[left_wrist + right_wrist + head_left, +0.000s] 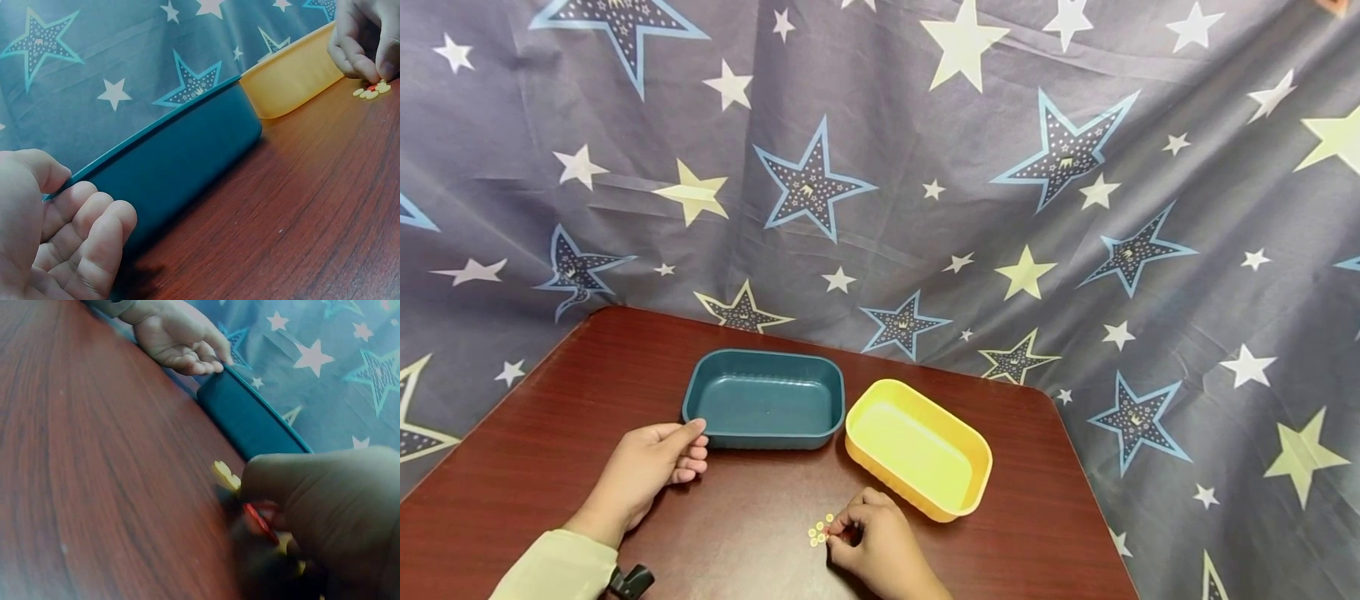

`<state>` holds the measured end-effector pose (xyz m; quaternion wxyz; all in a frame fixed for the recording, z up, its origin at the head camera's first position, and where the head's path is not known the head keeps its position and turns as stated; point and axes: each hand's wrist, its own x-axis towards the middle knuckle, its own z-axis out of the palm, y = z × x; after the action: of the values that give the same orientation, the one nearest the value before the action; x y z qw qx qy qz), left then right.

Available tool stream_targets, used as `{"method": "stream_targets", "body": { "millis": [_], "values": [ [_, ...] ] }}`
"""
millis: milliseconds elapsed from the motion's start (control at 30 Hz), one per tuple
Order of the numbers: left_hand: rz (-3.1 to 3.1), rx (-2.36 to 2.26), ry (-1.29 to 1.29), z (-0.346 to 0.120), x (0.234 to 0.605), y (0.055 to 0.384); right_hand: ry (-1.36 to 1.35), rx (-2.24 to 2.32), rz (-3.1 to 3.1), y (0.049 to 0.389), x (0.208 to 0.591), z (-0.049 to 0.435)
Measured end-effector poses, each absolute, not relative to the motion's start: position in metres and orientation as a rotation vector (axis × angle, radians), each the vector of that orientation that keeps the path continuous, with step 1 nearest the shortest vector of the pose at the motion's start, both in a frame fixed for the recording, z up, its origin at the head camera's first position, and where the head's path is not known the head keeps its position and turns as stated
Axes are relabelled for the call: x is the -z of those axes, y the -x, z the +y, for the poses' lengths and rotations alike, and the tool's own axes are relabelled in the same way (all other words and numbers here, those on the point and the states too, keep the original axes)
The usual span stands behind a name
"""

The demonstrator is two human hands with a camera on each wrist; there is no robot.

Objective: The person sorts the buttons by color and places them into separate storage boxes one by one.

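My left hand [643, 468] pinches the near left corner of the teal tray [775, 442], thumb over the rim and curled fingers against the outside. Low at the middle of the table, my right hand [883, 542] has thumb and fingertips close together over several small round yellow pieces [812, 533], which look like buttons. At those fingertips shows a small red piece [261, 524], partly hidden by the fingers. In the left wrist view the yellow pieces [372, 94] lie flat on the tabletop, right under the right hand [369, 44].
A yellow tray [985, 467] stands at an angle to the right of the teal one, close beyond my right hand. Both are on a dark red wooden table [737, 542]. A grey curtain [880, 217] printed with stars hangs behind the table and along its sides.
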<state>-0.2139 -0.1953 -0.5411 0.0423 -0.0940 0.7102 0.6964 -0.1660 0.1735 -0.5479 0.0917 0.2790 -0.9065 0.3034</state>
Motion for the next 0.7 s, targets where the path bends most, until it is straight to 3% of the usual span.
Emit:
{"method": "stream_targets", "body": {
  "millis": [233,700],
  "values": [
    [2.202,-2.11,0.275,-0.196,0.544,0.214,-0.689,-0.875,-2.788,0.165,0.544,0.165],
    [2.214,-2.099,0.25,-0.196,0.541,0.213,-0.683,-0.914,-2.785,0.165,0.541,0.163]
  ]
}}
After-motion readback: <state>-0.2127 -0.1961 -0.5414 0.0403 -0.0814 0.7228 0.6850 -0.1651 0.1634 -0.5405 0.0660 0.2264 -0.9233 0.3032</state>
